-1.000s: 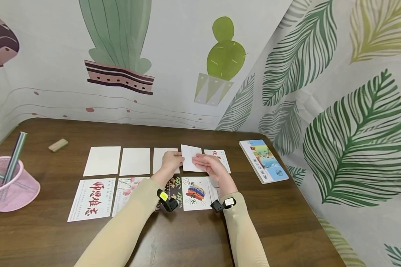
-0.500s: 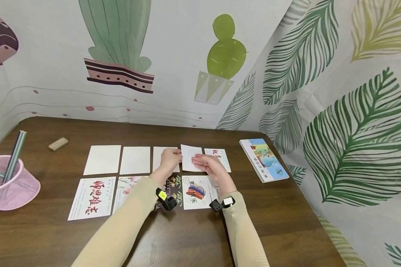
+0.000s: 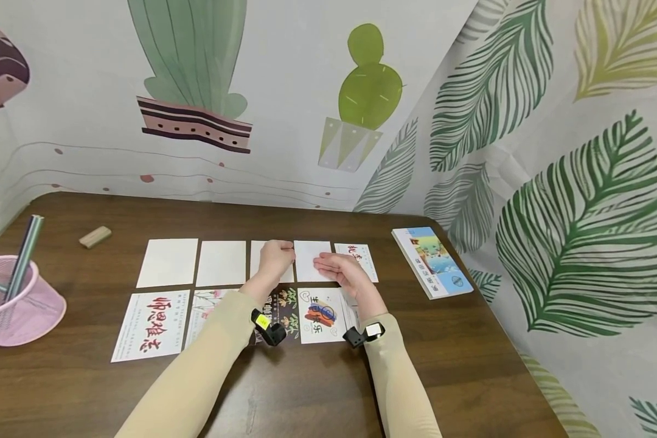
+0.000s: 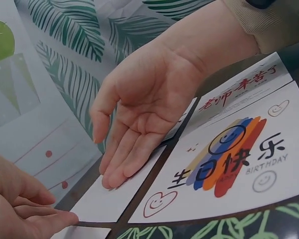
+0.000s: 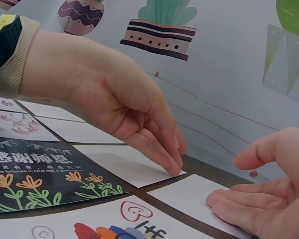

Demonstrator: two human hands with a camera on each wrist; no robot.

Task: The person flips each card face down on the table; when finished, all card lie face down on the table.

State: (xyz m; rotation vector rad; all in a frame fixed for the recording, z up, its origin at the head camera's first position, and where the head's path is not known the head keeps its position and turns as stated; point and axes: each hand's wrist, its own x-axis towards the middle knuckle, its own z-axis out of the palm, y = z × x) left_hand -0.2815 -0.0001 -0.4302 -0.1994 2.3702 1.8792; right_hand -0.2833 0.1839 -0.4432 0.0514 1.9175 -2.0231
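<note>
A white blank card point(image 3: 305, 260) lies flat in the back row, fourth from the left. My right hand point(image 3: 347, 274) rests on its right part, fingers straight and thumb apart, palm turned toward the left hand. At the card's left edge is my left hand point(image 3: 274, 263), its fingers pointing down with the tips near the gap beside another white card point(image 5: 122, 162). Nothing shows between the left fingers. Nearer me lie a birthday card point(image 4: 229, 159) with colour stripes and a black card point(image 5: 35, 174) with orange flowers. The right hand partly covers a red-lettered card point(image 3: 361, 252).
Two more blank cards, one white point(image 3: 166, 263) and one beside it point(image 3: 221, 263), continue the back row leftward. A red-lettered card point(image 3: 150, 325) and a pink-flowered card point(image 3: 199, 310) lie in front. A pink mesh pen holder point(image 3: 49, 310), an eraser-like block point(image 3: 95, 237) and a booklet point(image 3: 432, 263) surround them.
The fourth white card, earlier raised at its left side by my left hand, now lies flat. My left hand has let go and shifted slightly left. The right hand stays about where it was.
</note>
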